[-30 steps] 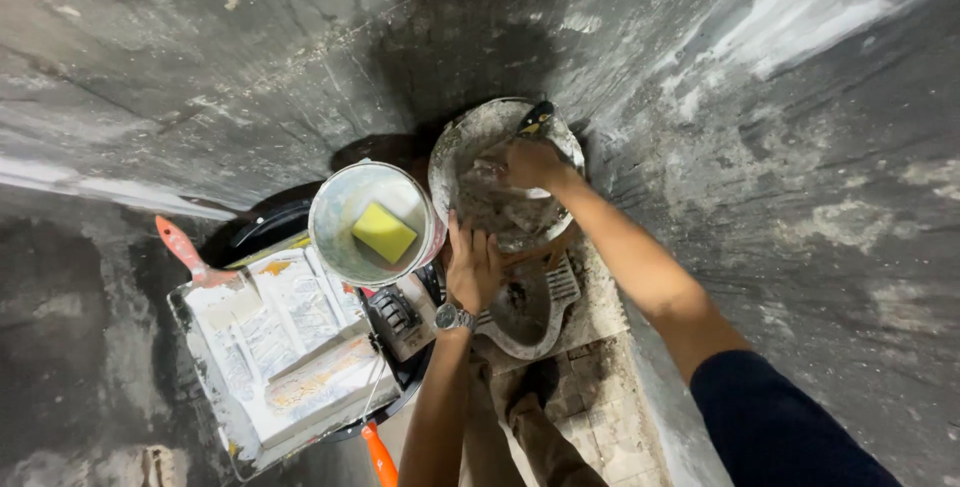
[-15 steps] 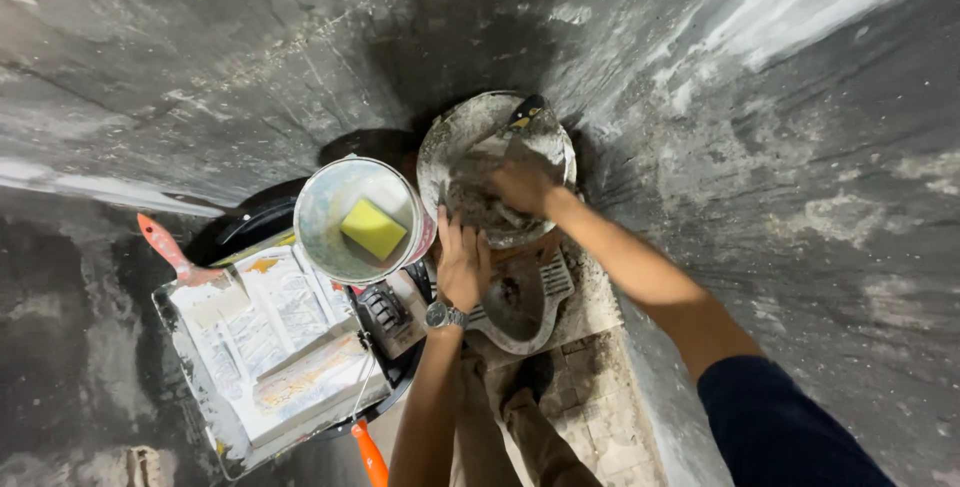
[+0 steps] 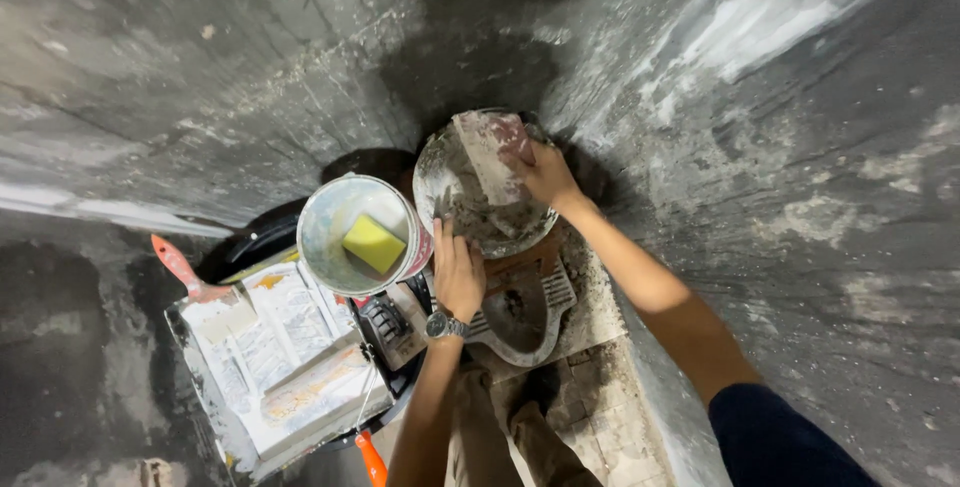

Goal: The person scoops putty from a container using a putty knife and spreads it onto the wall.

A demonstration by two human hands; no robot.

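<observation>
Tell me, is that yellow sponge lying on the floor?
No, the yellow sponge sits inside the white bucket, left of the left hand.

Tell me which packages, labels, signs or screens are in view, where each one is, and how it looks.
Flat printed white boxes: lower left in a tray, rectangular, with grey and orange print, dusty.
Round white bucket: left of the grey mortar pan, holds a yellow sponge, red label patch on its side.
No signs or screens are visible.
</observation>
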